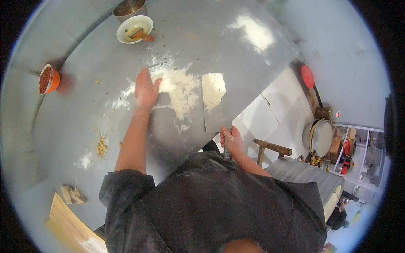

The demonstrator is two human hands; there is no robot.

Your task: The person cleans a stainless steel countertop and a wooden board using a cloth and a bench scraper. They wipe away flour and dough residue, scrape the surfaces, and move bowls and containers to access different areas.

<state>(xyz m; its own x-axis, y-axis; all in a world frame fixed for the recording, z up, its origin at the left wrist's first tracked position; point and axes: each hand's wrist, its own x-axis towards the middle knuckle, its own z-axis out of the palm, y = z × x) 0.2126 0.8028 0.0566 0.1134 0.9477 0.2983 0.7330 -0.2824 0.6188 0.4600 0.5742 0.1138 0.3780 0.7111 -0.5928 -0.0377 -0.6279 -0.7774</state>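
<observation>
My right hand (232,139) grips the handle of a broad rectangular cleaver-like metal blade (216,118), held at the table's near right edge. White flour (213,85) covers the far half of that blade. On the steel worktop (177,145), my left hand (146,90) is slightly blurred, fingers extended and thumb apart, with nothing seen in it. Beside its thumb spreads a patch of loose flour (178,85). A thin grey strip (154,65) lies by the left fingertips; I cannot tell what it is.
A white bowl (121,36) with a wooden-handled brush-like tool (144,36) stands ahead, by a metal pot (129,8). Far left is an orange bowl (54,80) of reddish filling. Yellowish scraps (102,147) and a crumpled cloth (73,194) lie left. A wooden stool (272,147) stands right.
</observation>
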